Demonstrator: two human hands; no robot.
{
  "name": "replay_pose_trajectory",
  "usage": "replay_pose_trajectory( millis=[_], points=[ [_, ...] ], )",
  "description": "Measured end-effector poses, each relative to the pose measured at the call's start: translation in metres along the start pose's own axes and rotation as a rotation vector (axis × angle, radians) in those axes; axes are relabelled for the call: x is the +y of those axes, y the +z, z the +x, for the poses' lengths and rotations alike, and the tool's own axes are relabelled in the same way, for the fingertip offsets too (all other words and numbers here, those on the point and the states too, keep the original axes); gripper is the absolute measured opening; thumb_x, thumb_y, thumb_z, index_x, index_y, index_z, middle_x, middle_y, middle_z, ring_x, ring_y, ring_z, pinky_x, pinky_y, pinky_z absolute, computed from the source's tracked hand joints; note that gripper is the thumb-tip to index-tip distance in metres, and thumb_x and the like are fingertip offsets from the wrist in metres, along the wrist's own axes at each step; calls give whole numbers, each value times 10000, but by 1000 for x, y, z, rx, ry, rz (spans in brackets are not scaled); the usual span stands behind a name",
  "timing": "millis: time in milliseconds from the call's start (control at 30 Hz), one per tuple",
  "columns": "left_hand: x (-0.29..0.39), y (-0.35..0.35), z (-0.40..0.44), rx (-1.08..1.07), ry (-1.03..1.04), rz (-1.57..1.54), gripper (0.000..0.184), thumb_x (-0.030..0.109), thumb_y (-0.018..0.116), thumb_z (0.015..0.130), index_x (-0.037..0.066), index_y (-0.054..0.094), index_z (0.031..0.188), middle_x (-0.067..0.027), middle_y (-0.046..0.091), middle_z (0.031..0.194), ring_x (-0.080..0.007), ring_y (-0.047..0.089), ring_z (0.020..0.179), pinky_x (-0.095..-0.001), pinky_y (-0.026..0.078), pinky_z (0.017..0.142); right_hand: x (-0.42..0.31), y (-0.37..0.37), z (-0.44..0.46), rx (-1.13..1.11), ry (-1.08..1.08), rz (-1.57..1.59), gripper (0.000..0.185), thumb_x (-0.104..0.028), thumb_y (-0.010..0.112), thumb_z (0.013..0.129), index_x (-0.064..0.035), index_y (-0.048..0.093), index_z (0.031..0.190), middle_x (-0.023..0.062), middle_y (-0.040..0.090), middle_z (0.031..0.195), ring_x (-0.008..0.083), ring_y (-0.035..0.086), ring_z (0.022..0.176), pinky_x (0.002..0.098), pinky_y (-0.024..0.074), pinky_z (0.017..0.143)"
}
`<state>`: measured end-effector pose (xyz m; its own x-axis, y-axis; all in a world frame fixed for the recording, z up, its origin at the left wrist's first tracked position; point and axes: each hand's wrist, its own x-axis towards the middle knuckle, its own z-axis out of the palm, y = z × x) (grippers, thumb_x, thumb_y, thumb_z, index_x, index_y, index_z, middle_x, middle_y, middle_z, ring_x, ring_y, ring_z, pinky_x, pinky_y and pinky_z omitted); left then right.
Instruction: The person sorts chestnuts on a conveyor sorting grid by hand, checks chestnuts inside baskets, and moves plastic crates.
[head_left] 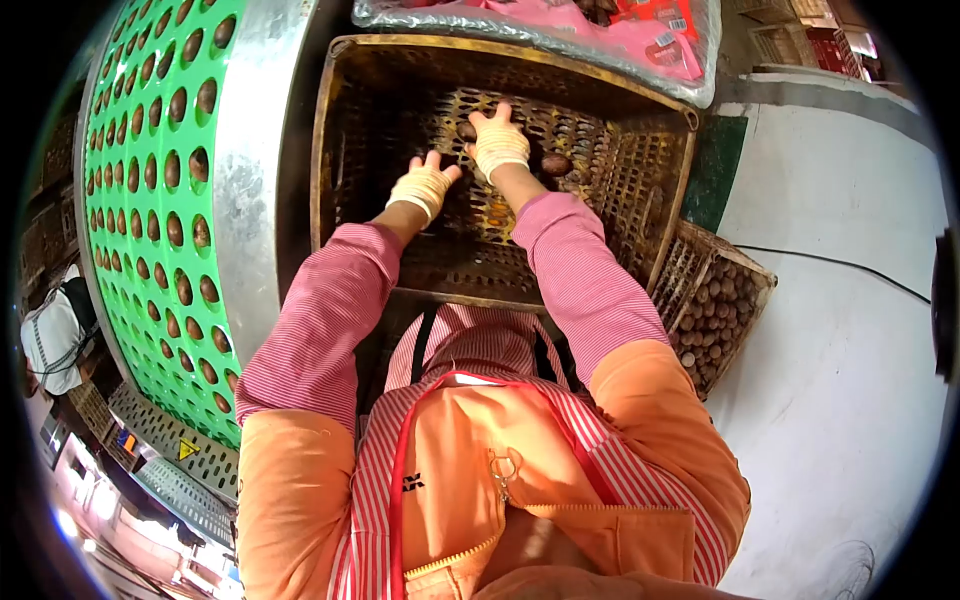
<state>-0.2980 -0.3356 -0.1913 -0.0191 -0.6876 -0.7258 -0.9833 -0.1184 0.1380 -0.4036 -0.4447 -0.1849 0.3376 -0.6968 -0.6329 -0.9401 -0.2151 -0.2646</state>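
Observation:
Both hands reach down into a deep brown plastic crate (345, 110) with slotted walls and floor, and pale wraps cover the palms. My left hand (424, 188) is over the crate's left half, its fingers apart and nothing visible in them. Farther in, my right hand (499, 142) has its fingers spread near the crate floor. A dark brown oval nut (467, 130) lies right beside its fingertips; whether they touch is unclear. Another brown nut (556, 164) rests on the floor to the right of that hand.
To the left stands a green slotted conveyor (150, 290) with brown nuts in its holes, bordered by a metal panel (262, 150). A smaller crate of nuts (715, 315) is at the right. Pink and red packets (650, 45) in clear plastic lie beyond the crate.

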Motion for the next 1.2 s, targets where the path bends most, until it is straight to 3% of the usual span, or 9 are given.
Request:
replay_pose_trajectory(
  millis=[267,333,500,633,733,833,933,1067,1200],
  points=[
    [1,2,-34,-276,-45,117,825,-19,736,703,263,426,1413,-131,367,1419,-392,442,1280,-446,481,989,31,15,6,63,-76,517,690,-324,770,814,-110,464,1395,177,384,1369,327,590,1080,431,481,962],
    [0,-6,-39,-379,-106,84,820,-4,734,715,257,416,1424,-132,356,1444,-400,435,1291,-446,483,985,45,8,-5,-271,-92,1373,662,-410,798,782,-78,524,1284,111,595,1119,232,599,984,328,535,784],
    [-26,-4,-45,-431,-104,14,690,109,603,822,179,370,1468,-106,464,1453,-304,535,1248,-417,485,984,38,-57,-87,-777,-356,2096,645,-530,696,828,-84,510,1255,179,584,1111,257,651,719,217,486,400],
    [-25,-30,-77,-453,-91,-128,702,214,706,740,158,483,1403,-142,573,1338,-321,571,1203,-434,493,947,16,-71,-125,-983,-541,2310,615,-520,703,822,-85,536,1223,240,529,1240,345,688,697,299,561,410],
    [-36,-34,-94,-284,-51,-356,691,236,739,712,145,528,1365,-153,594,1307,-308,574,1203,-434,487,948,-8,-77,-147,-936,-656,2243,633,-545,701,815,-87,534,1219,209,570,1176,277,632,688,250,491,416],
    [-57,-35,-126,-146,295,-1423,403,174,729,762,72,583,1123,-26,551,676,-154,485,509,-303,399,449,-17,-78,-167,-765,-531,2111,557,-558,639,842,-149,542,1207,149,554,1191,238,554,701,289,469,481],
    [-63,-42,-190,55,568,-2051,551,261,670,858,113,448,1340,-73,555,1082,-144,557,812,-282,468,574,-31,-63,-174,-805,-338,1977,577,-631,564,851,-180,540,1210,71,587,1153,214,552,731,292,429,502],
    [-91,-10,-243,294,944,-2465,533,259,677,871,168,433,1337,-63,564,1089,-200,603,855,-322,505,568,-120,-32,-218,-664,-422,1541,612,-646,585,837,-204,505,1253,22,588,1153,182,573,780,282,461,568],
    [-131,49,-323,832,821,-2597,519,173,650,890,154,408,1348,-78,554,1113,-200,604,869,-310,522,578,-211,16,-229,-834,-477,1274,591,-617,602,854,-201,484,1256,9,594,1113,151,587,837,261,467,635]
  ],
)
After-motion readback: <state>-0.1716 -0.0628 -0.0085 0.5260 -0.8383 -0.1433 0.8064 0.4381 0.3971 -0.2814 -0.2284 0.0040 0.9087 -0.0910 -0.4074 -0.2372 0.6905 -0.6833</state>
